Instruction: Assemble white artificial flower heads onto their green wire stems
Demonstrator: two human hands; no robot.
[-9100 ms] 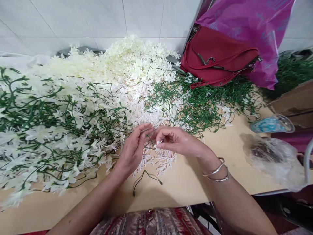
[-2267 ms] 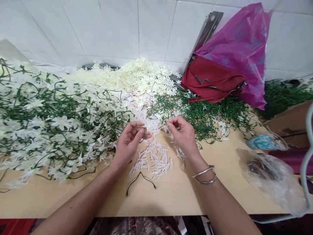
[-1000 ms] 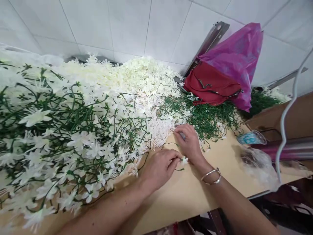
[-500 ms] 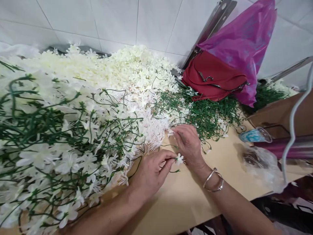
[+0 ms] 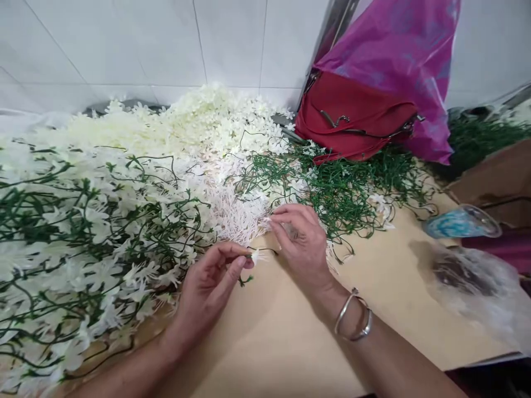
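Note:
My left hand (image 5: 213,284) pinches the thin green stem of an artificial flower between thumb and forefinger. A small white blossom (image 5: 258,256) with fine stamens sticks out past the fingertips. Green stem ends show beside and below it. My right hand (image 5: 305,243), with silver bangles on its wrist, has thumb and forefinger closed at the edge of a heap of white plastic stamens (image 5: 236,213). A small white stamen piece appears between those fingertips. To the left lies a large pile of finished-looking white flowers (image 5: 99,221) on green stems.
Cream petals (image 5: 199,116) are heaped along the tiled wall. Green stems (image 5: 352,188) lie in front of a red handbag (image 5: 352,119) and a purple plastic bag (image 5: 398,50). A blue-patterned cup (image 5: 456,223) and a clear plastic bag (image 5: 477,282) sit on the table's right (image 5: 265,342).
My left hand has moved left with the flower stem, widening the gap between my hands. My right hand stays by the stamen heap. The view has swung slightly right.

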